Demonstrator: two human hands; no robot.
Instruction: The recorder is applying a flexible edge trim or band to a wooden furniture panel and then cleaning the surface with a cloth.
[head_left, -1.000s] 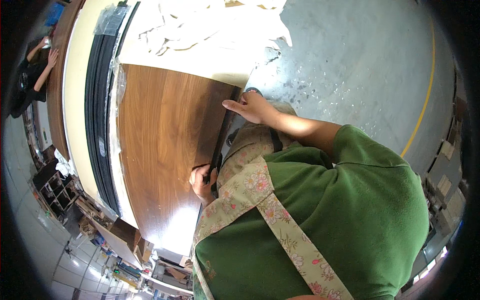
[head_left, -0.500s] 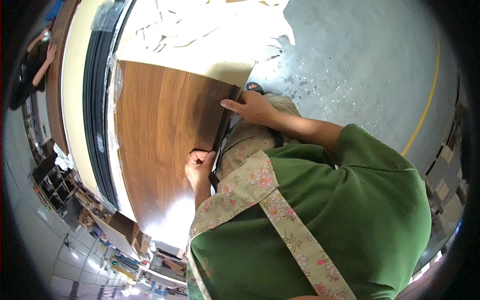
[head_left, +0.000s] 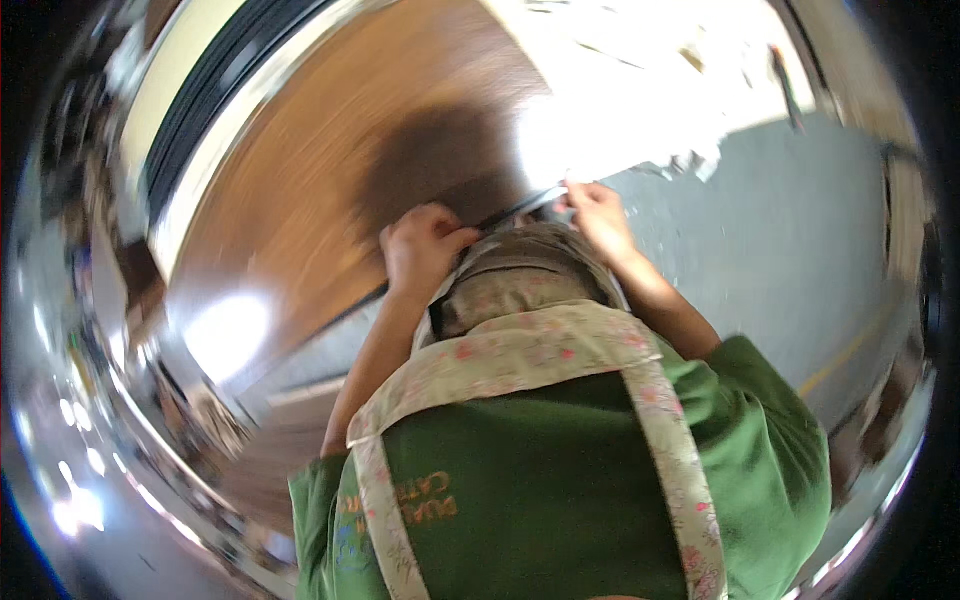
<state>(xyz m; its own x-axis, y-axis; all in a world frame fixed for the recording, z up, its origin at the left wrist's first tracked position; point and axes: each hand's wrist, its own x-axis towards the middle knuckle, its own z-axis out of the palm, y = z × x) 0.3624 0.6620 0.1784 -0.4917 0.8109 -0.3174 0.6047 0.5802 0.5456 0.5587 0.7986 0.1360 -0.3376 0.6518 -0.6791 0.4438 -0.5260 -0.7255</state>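
Observation:
A brown wood-grain panel [head_left: 310,150] lies in front of me, with a thin dark strip [head_left: 522,208] along its near edge. My left hand [head_left: 420,248] is closed at that edge, fingers curled over the panel and thumb against the strip. At the strip's right end, near the panel corner, my right hand [head_left: 603,222] pinches it between thumb and fingers. Motion blur softens both hands, and the undersides of the fingers are hidden.
Bright white sheet material [head_left: 620,60] lies beyond the panel to the right. A stack of dark boards [head_left: 215,95] stands past its far left side. Grey floor [head_left: 740,240] spreads to my right. My floral apron [head_left: 540,345] is close under the panel edge.
My view has turned, so the panel edge now runs across in front of me. My right hand has gone from resting open on the edge to pinching the strip's end.

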